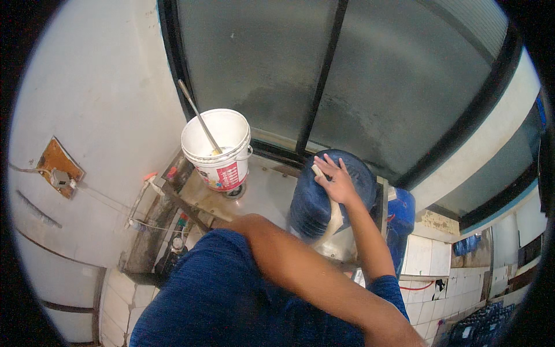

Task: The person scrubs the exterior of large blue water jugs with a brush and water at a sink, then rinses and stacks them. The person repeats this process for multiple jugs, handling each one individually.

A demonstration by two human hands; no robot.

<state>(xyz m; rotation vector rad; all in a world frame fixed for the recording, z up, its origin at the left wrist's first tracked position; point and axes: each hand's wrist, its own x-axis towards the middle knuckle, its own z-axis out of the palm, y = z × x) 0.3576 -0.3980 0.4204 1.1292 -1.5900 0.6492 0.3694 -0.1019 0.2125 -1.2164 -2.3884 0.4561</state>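
A large dark blue water jug [303, 208] rests on a metal counter [266, 199] in front of me. My right hand [337, 180] lies against the jug with its fingers spread. A cream-coloured strip [334, 222], perhaps cloth, runs under that hand and hangs down the jug's side; one end shows beside the thumb. I cannot tell how firmly the palm presses on it. My left forearm [324, 274] crosses in front of my body toward the lower right, and the left hand lies outside the picture.
A white bucket [217, 130] with a long metal handle [199, 115] leaning in it stands left on the counter. Behind are dark-framed glass panels [260, 63]. Pipes [139, 202] run at the left. A blue container [400, 209] is at the right; several bottles [480, 327] are farther off.
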